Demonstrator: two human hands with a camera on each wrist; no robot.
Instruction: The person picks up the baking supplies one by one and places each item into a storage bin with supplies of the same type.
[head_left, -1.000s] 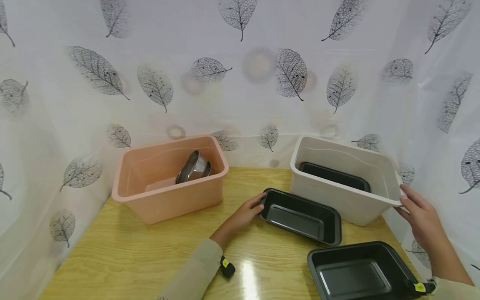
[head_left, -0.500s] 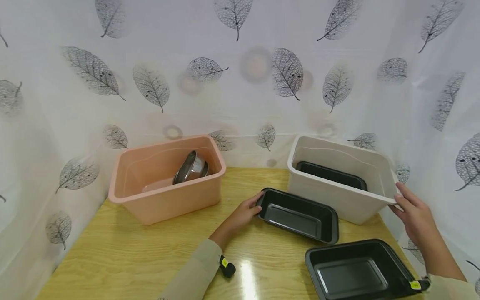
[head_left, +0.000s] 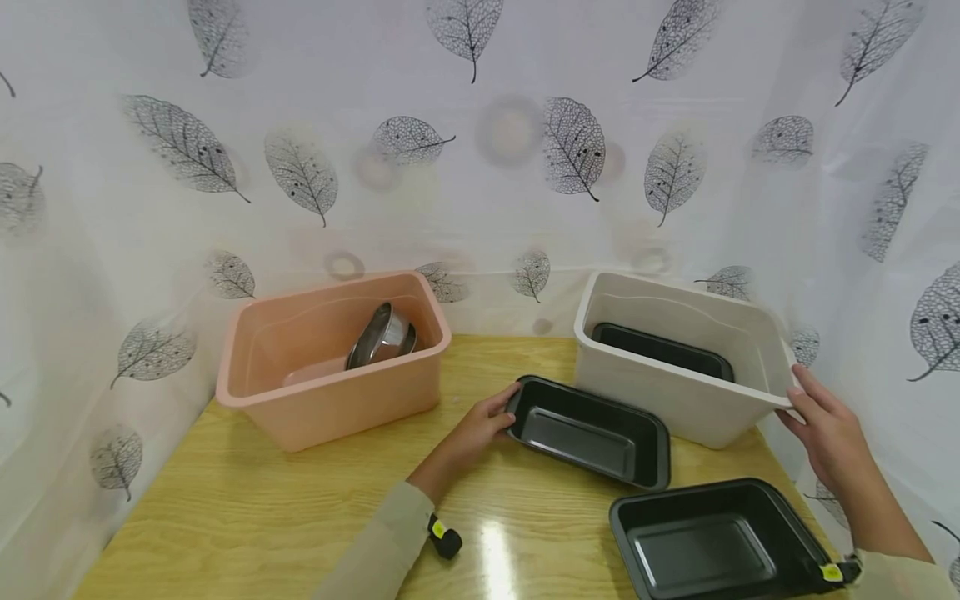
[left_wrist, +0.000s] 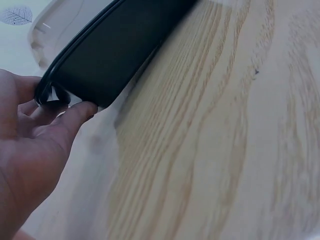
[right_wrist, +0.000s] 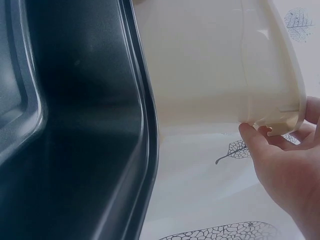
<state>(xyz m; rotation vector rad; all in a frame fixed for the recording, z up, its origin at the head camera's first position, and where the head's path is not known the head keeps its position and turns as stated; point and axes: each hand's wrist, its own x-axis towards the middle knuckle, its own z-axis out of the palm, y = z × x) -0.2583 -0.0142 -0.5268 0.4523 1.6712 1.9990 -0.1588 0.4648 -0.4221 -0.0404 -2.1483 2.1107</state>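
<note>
My left hand grips the left end of a narrow black loaf pan. In the left wrist view the thumb presses the end wall of the loaf pan while the fingers curl at its rim. My right hand holds the right end of a white plastic bin; the right wrist view shows its thumb under the rim of the bin. Inside that bin lies another dark pan. A wider black baking pan sits at the front right, below my right forearm.
On the left stands a pink plastic bin with shiny metal pans leaning in its right end. Wooden table lies between the bins and along the front. A leaf-print curtain closes off the back and sides.
My left hand has drawn the loaf pan slightly to the left. The right hand keeps its hold on the white bin. The head view has shifted a little.
</note>
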